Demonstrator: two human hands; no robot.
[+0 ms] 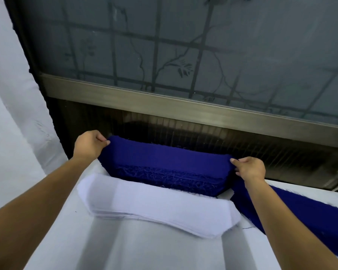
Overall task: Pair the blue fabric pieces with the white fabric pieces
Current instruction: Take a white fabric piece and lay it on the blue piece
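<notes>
Blue fabric pieces (164, 179) sit in a thick stack at the far edge of the table (144, 250), their frayed cut edges facing the person. The left hand (89, 146) pinches the left end of the top blue layer (168, 155) between thumb and curled fingers. The right hand (250, 169) grips the right end in the same way. Whether they hold a single layer or several is hard to tell from this angle. Just in front of the blue stack, nearer the person, lies a stack of white fabric pieces (160, 203), long with tapered ends. It runs roughly parallel to the blue stack and touches its near side. A separate blue piece (316, 213) stretches along the table's right edge, passing under the right forearm. Behind the table's far edge stands a frosted window (183, 45) with a metal frame.
</notes>
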